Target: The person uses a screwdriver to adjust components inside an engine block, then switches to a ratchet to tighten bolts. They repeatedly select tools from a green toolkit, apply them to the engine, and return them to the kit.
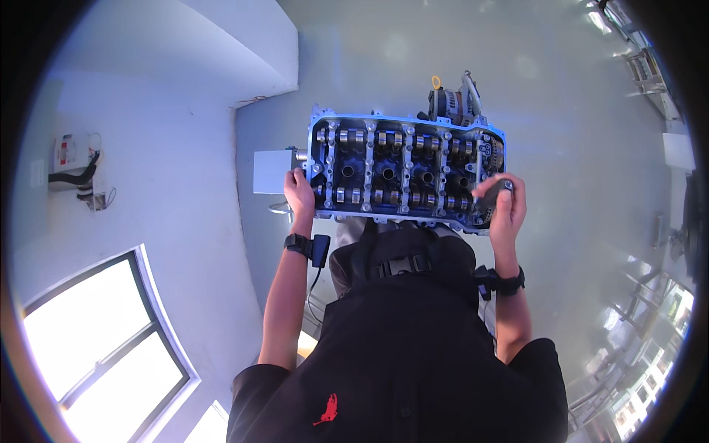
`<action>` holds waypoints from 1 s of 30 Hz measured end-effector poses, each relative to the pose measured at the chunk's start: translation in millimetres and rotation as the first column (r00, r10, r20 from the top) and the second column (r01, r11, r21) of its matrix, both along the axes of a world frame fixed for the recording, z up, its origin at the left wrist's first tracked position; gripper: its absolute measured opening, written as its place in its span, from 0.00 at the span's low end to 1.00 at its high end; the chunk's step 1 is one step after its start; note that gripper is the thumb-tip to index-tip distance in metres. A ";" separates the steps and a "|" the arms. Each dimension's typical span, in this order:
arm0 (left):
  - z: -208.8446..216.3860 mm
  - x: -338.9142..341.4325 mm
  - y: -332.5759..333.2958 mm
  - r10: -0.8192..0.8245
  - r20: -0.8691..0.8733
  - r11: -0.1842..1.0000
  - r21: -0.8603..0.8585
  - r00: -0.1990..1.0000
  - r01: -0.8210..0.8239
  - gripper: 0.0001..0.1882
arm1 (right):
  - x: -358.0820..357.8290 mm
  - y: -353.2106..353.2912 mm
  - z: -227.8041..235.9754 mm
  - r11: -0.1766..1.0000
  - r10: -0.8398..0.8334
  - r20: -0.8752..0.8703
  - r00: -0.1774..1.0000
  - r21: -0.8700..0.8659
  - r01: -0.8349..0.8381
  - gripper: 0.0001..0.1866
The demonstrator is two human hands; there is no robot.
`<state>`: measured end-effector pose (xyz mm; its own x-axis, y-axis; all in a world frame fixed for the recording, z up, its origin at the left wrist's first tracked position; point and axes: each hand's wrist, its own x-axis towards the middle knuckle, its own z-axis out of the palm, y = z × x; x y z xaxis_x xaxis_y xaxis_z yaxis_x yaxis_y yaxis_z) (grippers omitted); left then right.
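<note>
Grey floor (369,59) spreads beyond the engine (369,159), left hand (300,196) gripping its edge (312,144), right hand (507,207) half-curled, hold unclear.

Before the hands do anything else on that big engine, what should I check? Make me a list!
1. Left hand at the engine's left edge: ok.
2. Right hand by the engine's right end: ok.
3. What the right hand has in its fingers: cannot tell, it's dark and blurry there.
4. Shiny metal parts inside easy to see, with no lid over them: ok.
5. Yellow ring at the far side pushed all the way in: cannot tell.
6. Black wristbands on both wrists: ok.
</note>
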<state>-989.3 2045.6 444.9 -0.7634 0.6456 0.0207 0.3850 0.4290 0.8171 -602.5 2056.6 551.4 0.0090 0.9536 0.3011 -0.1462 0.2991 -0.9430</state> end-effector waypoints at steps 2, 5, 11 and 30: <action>2.5 2.2 9.3 -0.005 -0.009 1.000 -0.001 1.000 0.005 0.20 | 2.9 -3.2 -5.2 0.993 -0.058 -0.029 0.998 -0.105 0.055 0.15; 3.5 0.7 23.4 -0.025 0.027 0.999 0.034 0.999 0.025 0.20 | 4.7 -4.6 -7.0 0.965 -0.097 -0.016 0.995 -0.246 0.090 0.14; 3.1 -3.1 31.1 -0.031 0.055 1.000 0.005 0.998 0.031 0.22 | 3.8 -25.9 -16.3 0.919 -0.002 0.010 1.000 -0.395 0.006 0.11; -56.4 -19.1 37.8 -0.259 0.631 0.959 0.077 0.731 0.272 0.21 | -38.7 -199.2 -22.4 0.666 0.037 0.712 0.701 -0.541 0.514 0.18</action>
<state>-1008.4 2083.4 388.5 -0.3952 0.8190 -0.4161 -0.1128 0.4062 0.9068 -641.2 1857.3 529.1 0.3474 0.8597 -0.3744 0.5169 -0.5087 -0.6885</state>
